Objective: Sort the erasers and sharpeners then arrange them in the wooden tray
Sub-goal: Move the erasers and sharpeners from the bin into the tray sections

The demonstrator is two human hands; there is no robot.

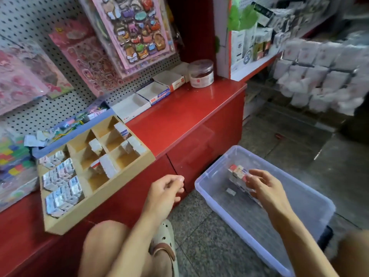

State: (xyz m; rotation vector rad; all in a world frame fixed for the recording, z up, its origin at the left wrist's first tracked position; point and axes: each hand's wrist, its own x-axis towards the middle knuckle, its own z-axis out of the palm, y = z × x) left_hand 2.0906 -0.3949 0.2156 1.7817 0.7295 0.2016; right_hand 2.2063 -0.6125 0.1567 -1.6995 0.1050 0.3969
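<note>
Inside the clear bin (311,198), the right hand (265,188) reaches — grip loose, fingertips touching boxed erasers (237,172).

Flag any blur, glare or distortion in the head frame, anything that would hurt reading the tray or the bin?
Head view: motion blur smears the hanging packets at right; the wooden tray is soft, its eraser labels unreadable. Wide-angle bend curves the red counter, which carries soft sheen. The clear plastic bin is hazy, and the right hand partly hides the small boxes in it. The left hand holds nothing.
</note>
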